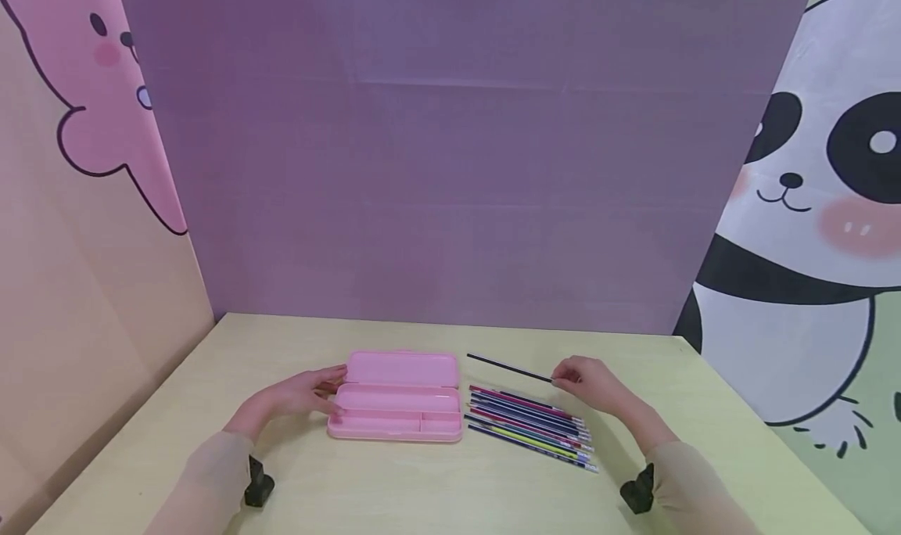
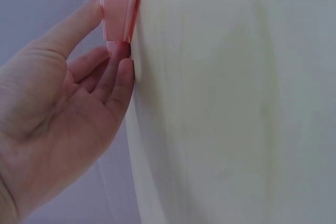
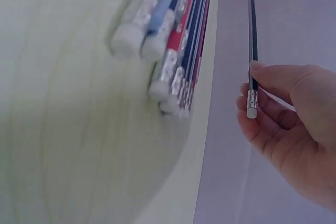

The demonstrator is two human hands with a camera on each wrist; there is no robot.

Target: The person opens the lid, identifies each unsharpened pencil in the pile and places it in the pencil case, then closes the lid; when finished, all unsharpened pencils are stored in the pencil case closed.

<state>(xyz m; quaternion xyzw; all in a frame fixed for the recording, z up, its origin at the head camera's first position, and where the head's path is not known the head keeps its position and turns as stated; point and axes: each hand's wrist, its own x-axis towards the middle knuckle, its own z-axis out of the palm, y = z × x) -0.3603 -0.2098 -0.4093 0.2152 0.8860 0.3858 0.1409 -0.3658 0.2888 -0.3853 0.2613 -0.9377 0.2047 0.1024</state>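
Note:
A pink pencil case (image 1: 394, 424) lies unfolded on the table, its lid (image 1: 403, 369) flat at the back. Nothing is seen inside its compartments. My left hand (image 1: 306, 392) holds the case's left end, thumb on the near part and fingers toward the lid; the left wrist view shows the thumb on the case's end wall (image 2: 116, 6). My right hand (image 1: 594, 382) pinches a dark pencil (image 1: 507, 367) near its white eraser end (image 3: 252, 113), raised with its other end pointing left. Between the case and that hand lies a row of several pencils (image 1: 528, 424), erasers toward the right.
The pale wooden table (image 1: 394, 492) ends at a purple backdrop (image 1: 450, 167). Walls with a pink cartoon animal (image 1: 105, 89) and a panda (image 1: 795, 230) flank it. A black wrist device (image 1: 259, 484) sits on the left sleeve and another (image 1: 638, 490) on the right.

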